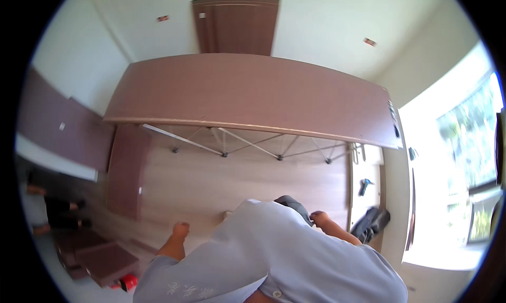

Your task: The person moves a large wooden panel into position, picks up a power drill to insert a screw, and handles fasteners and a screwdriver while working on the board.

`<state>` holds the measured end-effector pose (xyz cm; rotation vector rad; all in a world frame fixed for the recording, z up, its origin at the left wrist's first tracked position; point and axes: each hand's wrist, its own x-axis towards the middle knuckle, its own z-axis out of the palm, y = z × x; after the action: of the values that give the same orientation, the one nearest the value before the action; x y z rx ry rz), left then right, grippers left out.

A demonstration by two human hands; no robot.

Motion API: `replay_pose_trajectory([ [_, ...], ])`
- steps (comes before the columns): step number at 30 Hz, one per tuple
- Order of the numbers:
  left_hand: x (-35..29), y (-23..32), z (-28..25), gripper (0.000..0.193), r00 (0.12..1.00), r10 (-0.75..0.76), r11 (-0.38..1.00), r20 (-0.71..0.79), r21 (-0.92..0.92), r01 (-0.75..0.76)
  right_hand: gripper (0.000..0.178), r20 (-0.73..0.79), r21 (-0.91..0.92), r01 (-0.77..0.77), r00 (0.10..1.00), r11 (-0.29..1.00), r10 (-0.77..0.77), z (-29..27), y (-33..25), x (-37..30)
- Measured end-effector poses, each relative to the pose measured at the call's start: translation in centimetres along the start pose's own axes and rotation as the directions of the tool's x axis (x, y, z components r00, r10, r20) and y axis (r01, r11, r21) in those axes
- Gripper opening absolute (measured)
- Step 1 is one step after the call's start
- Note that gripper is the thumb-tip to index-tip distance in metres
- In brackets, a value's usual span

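My left hand (181,230) hangs by my side, curled into a loose fist with nothing in it. My right hand (319,217) is held close to my waist with its fingers closed, next to a dark piece of clothing (292,203); I see nothing in its grip. My light blue shirt (274,255) fills the lower middle of the view. In front of me a large brown board (247,92) lies flat on a folding metal frame (247,145), out of reach of both hands.
A brown door panel (235,26) leans on the far wall. More brown panels (126,171) stand at the left, and a stack (103,258) lies on the floor beside a red object (126,283). Another person (52,208) is at the left edge. A drill (363,185) and a dark bundle (371,224) lie near the window.
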<state>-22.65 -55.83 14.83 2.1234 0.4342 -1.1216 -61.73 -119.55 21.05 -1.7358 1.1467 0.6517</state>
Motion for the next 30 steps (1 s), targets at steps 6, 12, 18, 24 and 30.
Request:
replay_pose_trajectory([
  [6,7.2,23.0,-1.3,0.017,0.952,0.246,0.904,-0.181,-0.31,-0.293,0.045,-0.094,0.389,-0.045,0.992,0.92,0.089,-0.2,-3.8,1.3],
  [12,4.9,37.4,16.1,0.018,0.938,0.337,0.931,0.077,-0.174,-0.32,0.042,-0.168,0.449,-0.096,0.967,0.888,0.19,-8.5,1.9,5.8],
  [18,5.7,41.2,23.2,0.038,0.609,0.539,0.327,0.582,0.521,-0.788,0.041,-0.212,0.843,-0.05,0.885,0.536,0.416,-15.7,6.0,6.3],
  [24,8.1,52.0,30.3,0.056,0.32,0.712,0.098,0.625,0.363,-0.927,0.038,-0.144,0.887,-0.169,0.784,0.431,0.603,-16.1,10.8,4.9],
  [30,2.0,67.4,40.2,0.064,0.503,0.613,-0.084,0.61,0.682,-0.726,0.038,-0.189,0.847,-0.163,0.797,0.506,0.574,-17.7,8.5,2.9],
])
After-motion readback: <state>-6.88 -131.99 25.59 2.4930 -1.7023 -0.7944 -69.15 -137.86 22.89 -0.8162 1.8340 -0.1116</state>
